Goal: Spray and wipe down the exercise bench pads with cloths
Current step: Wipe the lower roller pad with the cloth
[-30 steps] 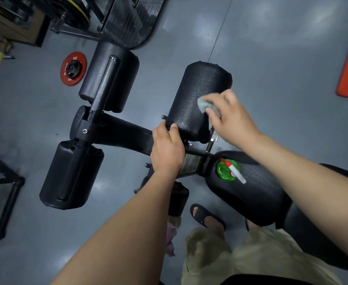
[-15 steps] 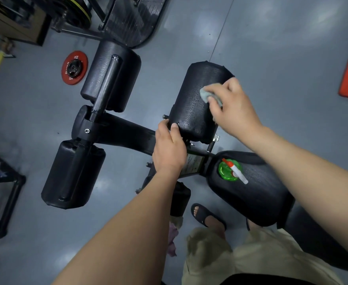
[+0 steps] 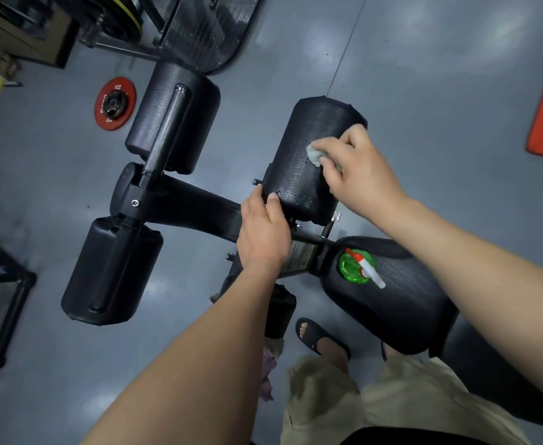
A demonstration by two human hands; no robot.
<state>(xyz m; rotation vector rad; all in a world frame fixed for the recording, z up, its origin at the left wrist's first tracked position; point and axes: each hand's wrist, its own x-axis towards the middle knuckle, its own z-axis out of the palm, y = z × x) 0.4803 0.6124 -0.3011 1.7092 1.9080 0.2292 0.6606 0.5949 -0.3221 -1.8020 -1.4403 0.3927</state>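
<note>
Presently a crumpled pale-grey cloth [image 3: 315,154] is pinched by the right hand [image 3: 357,171] against the black cylindrical pad [image 3: 299,181] (near edge gripped by the left hand [image 3: 263,232]).

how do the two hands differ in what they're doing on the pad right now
The left hand grips the near end of the roller pad and holds no cloth, while the right hand presses a grey cloth against the pad's side. The left hand sits at the pad's near edge, the right hand farther along, toward its far end. Both are on the same pad.
</note>
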